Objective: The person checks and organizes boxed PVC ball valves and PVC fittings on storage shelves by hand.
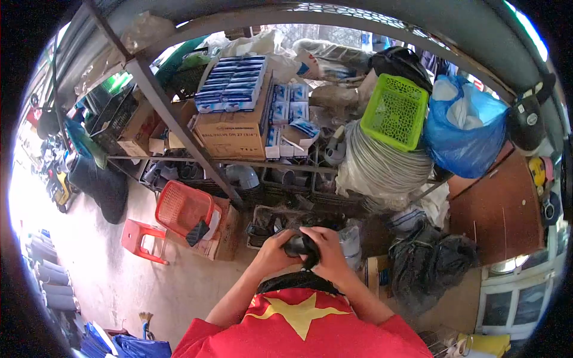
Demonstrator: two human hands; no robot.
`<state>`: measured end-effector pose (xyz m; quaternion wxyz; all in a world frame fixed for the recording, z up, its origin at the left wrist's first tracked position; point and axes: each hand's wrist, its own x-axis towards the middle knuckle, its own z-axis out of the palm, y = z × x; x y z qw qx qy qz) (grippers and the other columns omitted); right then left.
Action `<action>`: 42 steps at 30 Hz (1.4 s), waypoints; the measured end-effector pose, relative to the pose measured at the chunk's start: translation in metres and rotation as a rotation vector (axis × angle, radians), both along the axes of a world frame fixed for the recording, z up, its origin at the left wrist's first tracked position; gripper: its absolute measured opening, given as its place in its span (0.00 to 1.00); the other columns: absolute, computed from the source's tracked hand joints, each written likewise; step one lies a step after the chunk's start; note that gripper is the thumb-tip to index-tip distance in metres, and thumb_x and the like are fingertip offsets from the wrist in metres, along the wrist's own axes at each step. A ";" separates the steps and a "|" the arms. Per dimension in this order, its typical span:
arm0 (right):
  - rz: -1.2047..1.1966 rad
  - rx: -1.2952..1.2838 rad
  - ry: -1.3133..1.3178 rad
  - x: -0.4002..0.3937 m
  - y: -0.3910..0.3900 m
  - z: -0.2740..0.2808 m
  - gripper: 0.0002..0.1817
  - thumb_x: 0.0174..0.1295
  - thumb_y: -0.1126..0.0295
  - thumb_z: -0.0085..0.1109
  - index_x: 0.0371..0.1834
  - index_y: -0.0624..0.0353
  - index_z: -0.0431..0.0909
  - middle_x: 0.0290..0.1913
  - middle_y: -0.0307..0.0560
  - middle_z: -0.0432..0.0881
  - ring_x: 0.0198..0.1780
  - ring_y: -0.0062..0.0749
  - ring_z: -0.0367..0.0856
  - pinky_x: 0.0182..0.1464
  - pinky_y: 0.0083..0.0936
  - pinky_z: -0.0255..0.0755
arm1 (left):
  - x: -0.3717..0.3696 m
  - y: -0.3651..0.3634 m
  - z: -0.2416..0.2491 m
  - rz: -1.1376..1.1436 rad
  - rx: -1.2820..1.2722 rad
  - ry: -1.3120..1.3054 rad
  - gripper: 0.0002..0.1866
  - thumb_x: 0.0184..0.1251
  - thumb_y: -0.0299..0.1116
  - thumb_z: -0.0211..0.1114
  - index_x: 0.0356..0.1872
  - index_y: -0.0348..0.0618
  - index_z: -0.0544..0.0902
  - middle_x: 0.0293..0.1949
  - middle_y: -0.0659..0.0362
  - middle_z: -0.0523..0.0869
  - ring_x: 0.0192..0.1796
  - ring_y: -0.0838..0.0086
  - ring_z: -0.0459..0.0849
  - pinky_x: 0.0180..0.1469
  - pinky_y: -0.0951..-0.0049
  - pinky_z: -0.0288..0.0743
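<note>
Close in front of my chest, my left hand [273, 255] is closed around a grey, rounded piece [293, 245] that looks like a pipe fitting. My right hand [329, 253] grips a black, curved piece [311, 255] right beside it, fingers bent over its top. The two pieces overlap in this view, and the fingers hide part of both. Just beyond my hands, a crate [258, 230] of dark fittings stands below the shelf.
A red basket [185, 206] sits on a cardboard box, with a red stool [143, 240] beside it. The shelf holds a ball-valve carton [230, 132], a coil of grey hose [382, 164], a green basket [395, 112] and a blue bag [465, 143]. Dark netting [421, 262] lies right.
</note>
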<state>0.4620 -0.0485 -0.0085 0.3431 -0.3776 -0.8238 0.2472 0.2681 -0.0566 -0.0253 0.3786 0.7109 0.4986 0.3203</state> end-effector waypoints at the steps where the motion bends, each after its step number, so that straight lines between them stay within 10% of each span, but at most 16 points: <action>1: 0.012 0.028 -0.123 -0.001 0.001 0.005 0.48 0.47 0.68 0.73 0.74 0.52 0.57 0.58 0.58 0.73 0.57 0.51 0.73 0.64 0.41 0.63 | -0.009 -0.001 -0.001 -0.013 0.102 0.037 0.35 0.38 0.38 0.80 0.52 0.39 0.76 0.45 0.46 0.82 0.50 0.49 0.81 0.50 0.57 0.75; 3: 0.133 -0.058 -0.322 -0.005 0.006 0.008 0.61 0.43 0.65 0.77 0.79 0.50 0.42 0.69 0.59 0.63 0.65 0.50 0.69 0.67 0.41 0.61 | -0.020 -0.010 0.003 0.037 0.193 0.167 0.35 0.38 0.41 0.80 0.51 0.39 0.76 0.43 0.48 0.81 0.47 0.50 0.81 0.47 0.57 0.74; 7: 0.436 -0.738 0.264 -0.019 0.015 0.001 0.59 0.52 0.76 0.72 0.80 0.53 0.36 0.77 0.50 0.52 0.71 0.31 0.62 0.67 0.28 0.59 | -0.040 -0.016 0.008 0.010 0.282 0.498 0.30 0.38 0.37 0.76 0.47 0.41 0.77 0.38 0.52 0.78 0.43 0.55 0.79 0.44 0.59 0.72; 13: 0.285 -0.788 0.449 -0.054 0.016 -0.024 0.59 0.53 0.74 0.73 0.80 0.48 0.34 0.73 0.56 0.62 0.72 0.36 0.63 0.64 0.31 0.66 | -0.067 -0.002 0.031 -0.040 0.449 0.675 0.27 0.39 0.30 0.71 0.48 0.47 0.77 0.40 0.56 0.76 0.47 0.62 0.77 0.46 0.64 0.68; 19: 0.125 -0.557 0.346 -0.108 0.023 -0.004 0.53 0.53 0.74 0.73 0.79 0.47 0.46 0.68 0.51 0.69 0.66 0.32 0.70 0.62 0.30 0.69 | -0.114 0.031 0.032 -0.198 0.424 0.623 0.31 0.36 0.30 0.73 0.50 0.49 0.76 0.42 0.57 0.76 0.48 0.62 0.78 0.48 0.62 0.70; 25: -0.115 -0.457 0.360 -0.182 0.040 -0.015 0.30 0.47 0.69 0.78 0.55 0.58 0.79 0.54 0.47 0.82 0.54 0.33 0.80 0.56 0.31 0.73 | -0.191 0.069 0.018 -0.191 0.401 0.351 0.30 0.37 0.36 0.77 0.48 0.43 0.78 0.42 0.53 0.81 0.47 0.57 0.82 0.47 0.60 0.77; 31: -0.297 -0.445 0.548 -0.240 0.044 -0.022 0.30 0.44 0.68 0.79 0.54 0.56 0.79 0.46 0.48 0.83 0.49 0.37 0.82 0.55 0.33 0.73 | -0.238 0.079 0.009 -0.238 0.046 0.045 0.29 0.40 0.44 0.78 0.44 0.41 0.77 0.40 0.49 0.83 0.42 0.50 0.84 0.42 0.57 0.78; 35: -0.295 -0.086 0.018 -0.263 0.033 0.006 0.37 0.49 0.71 0.75 0.66 0.54 0.70 0.55 0.54 0.78 0.57 0.51 0.78 0.59 0.33 0.70 | -0.255 0.088 -0.001 -0.239 0.080 0.112 0.30 0.42 0.46 0.77 0.44 0.38 0.77 0.37 0.45 0.84 0.42 0.48 0.84 0.42 0.56 0.78; 42: -0.239 -0.460 0.489 -0.241 0.048 -0.019 0.33 0.39 0.70 0.82 0.52 0.55 0.77 0.46 0.43 0.81 0.49 0.29 0.78 0.51 0.28 0.72 | -0.244 0.095 -0.005 -0.466 -0.101 0.024 0.36 0.44 0.52 0.78 0.49 0.35 0.76 0.37 0.41 0.85 0.43 0.46 0.84 0.45 0.56 0.77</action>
